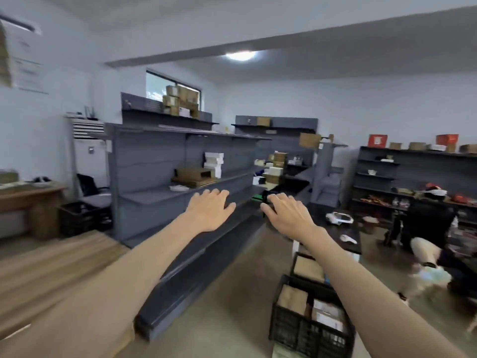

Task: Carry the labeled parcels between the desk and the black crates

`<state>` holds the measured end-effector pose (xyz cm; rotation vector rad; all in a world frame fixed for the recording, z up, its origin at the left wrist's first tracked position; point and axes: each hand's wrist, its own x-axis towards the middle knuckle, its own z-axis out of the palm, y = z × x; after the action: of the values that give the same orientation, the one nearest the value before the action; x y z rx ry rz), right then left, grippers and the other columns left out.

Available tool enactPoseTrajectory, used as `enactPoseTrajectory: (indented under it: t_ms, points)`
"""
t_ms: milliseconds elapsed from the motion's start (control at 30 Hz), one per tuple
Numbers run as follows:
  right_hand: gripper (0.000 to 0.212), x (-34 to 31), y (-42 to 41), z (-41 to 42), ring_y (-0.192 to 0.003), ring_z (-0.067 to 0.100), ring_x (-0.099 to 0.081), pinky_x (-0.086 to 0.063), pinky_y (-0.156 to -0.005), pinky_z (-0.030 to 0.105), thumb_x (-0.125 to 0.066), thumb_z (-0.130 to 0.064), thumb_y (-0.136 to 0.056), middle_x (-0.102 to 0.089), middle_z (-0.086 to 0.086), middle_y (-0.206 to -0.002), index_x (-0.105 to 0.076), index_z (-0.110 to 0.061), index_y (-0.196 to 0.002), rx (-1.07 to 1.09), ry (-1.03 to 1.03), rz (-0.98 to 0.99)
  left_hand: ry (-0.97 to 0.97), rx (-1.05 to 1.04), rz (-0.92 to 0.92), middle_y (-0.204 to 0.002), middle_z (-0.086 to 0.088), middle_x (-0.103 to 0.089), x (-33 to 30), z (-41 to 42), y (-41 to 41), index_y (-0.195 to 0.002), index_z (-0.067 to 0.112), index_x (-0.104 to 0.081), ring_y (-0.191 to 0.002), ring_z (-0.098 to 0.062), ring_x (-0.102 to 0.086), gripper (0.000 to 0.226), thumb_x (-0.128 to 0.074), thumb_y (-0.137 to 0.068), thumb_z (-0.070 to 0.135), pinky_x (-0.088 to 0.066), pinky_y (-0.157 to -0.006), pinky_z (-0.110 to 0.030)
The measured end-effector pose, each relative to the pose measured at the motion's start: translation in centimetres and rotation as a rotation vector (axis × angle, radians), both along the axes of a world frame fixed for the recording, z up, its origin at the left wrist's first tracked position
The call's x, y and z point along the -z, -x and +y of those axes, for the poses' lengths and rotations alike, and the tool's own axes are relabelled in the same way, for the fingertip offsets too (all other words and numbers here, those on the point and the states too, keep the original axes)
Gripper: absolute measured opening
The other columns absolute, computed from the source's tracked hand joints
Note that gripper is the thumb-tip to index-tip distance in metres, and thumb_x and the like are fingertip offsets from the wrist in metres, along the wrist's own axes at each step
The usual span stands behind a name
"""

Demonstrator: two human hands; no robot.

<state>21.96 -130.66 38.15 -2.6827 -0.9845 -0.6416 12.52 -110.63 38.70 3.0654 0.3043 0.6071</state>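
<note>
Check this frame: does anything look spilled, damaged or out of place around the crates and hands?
Nothing stands out. Both hands, left and right, are held out empty. Parcels sit inside the black crate on the floor, with no spill or damage visible. The frame is motion-blurred.

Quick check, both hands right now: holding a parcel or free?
Left hand: open, fingers spread, holding nothing.
Right hand: open, fingers relaxed, holding nothing.
</note>
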Motion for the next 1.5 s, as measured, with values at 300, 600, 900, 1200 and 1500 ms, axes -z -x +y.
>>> enactPoseTrajectory:
  t_ms: [300, 600, 900, 1200, 1500]
  points:
    - [0.047, 0.6, 8.0, 29.0, -0.124, 0.036, -0.050, -0.040, -0.098, 0.048, -0.030, -0.045, -0.106, -0.050, 0.014, -0.139, -0.057, -0.011, -0.125, -0.432, 0.035, 0.010, 0.046, -0.455, -0.025, -0.148, -0.008, -0.052, 0.6, 22.8, 15.8, -0.150, 0.019, -0.041, -0.135, -0.032, -0.047, 0.057, -0.030, -0.106, 0.054, -0.037, -0.106, -0.046]
    - [0.044, 2.7, 19.0, 48.0, -0.114, 0.037, -0.052, -0.042, -0.087, 0.046, -0.028, -0.043, -0.107, -0.053, 0.014, -0.124, -0.057, -0.012, -0.115, -0.788, 0.074, -0.016, 0.161, -0.835, -0.071, -0.151, -0.009, -0.049, 3.7, 35.1, 30.5, -0.152, 0.018, -0.039, -0.139, -0.031, -0.044, 0.059, -0.030, -0.106, 0.053, -0.035, -0.110, -0.049]
    - [0.047, 6.9, 25.0, 63.7, -0.116, 0.037, -0.054, -0.044, -0.092, 0.048, -0.029, -0.046, -0.106, -0.055, 0.014, -0.130, -0.059, -0.012, -0.119, -0.971, 0.109, 0.041, 0.147, -1.029, 0.008, -0.149, -0.008, -0.052, 6.4, 45.6, 37.6, -0.151, 0.019, -0.041, -0.133, -0.030, -0.050, 0.059, -0.032, -0.105, 0.055, -0.043, -0.103, -0.047]
    - [0.044, 8.3, 25.5, 81.2, -0.111, 0.031, -0.057, -0.047, -0.093, 0.049, -0.030, -0.046, -0.106, -0.059, 0.013, -0.125, -0.058, -0.013, -0.113, -1.043, 0.088, 0.117, 0.048, -1.127, 0.090, -0.145, -0.007, -0.056, 5.9, 60.6, 37.1, -0.149, 0.022, -0.042, -0.127, -0.029, -0.055, 0.056, -0.031, -0.106, 0.055, -0.047, -0.096, -0.043]
    - [0.043, 10.4, 26.8, 95.4, -0.109, 0.032, -0.057, -0.043, -0.085, 0.044, -0.030, -0.046, -0.105, -0.057, 0.013, -0.123, -0.056, -0.014, -0.116, -1.063, 0.135, 0.115, 0.106, -1.162, 0.060, -0.137, -0.009, -0.060, 8.7, 74.0, 38.4, -0.143, 0.018, -0.048, -0.119, -0.029, -0.058, 0.055, -0.031, -0.105, 0.053, -0.048, -0.093, -0.044]
